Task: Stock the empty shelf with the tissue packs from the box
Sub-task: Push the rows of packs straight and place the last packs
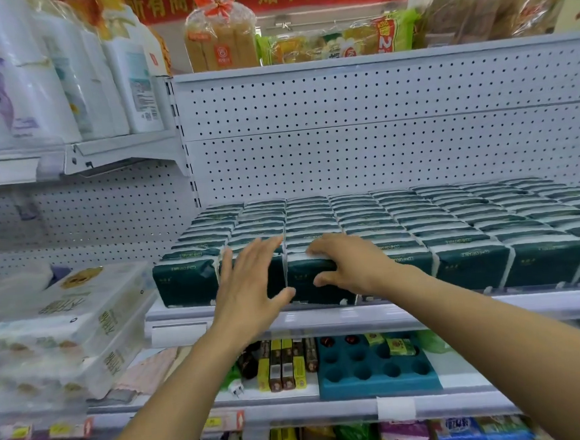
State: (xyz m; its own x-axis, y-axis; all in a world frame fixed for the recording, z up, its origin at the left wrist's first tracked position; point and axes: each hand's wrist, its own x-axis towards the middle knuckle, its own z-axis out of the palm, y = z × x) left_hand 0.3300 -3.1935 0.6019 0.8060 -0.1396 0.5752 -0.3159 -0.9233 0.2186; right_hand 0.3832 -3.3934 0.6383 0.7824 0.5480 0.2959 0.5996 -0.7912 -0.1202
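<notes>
Two hands at the front row of tissue packs

Many dark green tissue packs (385, 223) fill the white shelf (322, 315) in rows, from near edge to far pegboard (343, 113). Left hand (248, 284) lies flat, fingers straight, against a near-left pack. Right hand (346, 264) curls fingers over the top and thumb across the face of the next front pack (317, 283), grasping it.

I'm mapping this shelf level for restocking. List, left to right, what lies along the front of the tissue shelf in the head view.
White tissue bundles → leftmost green pack → left hand → right hand → green packs running to the right edge.
</notes>
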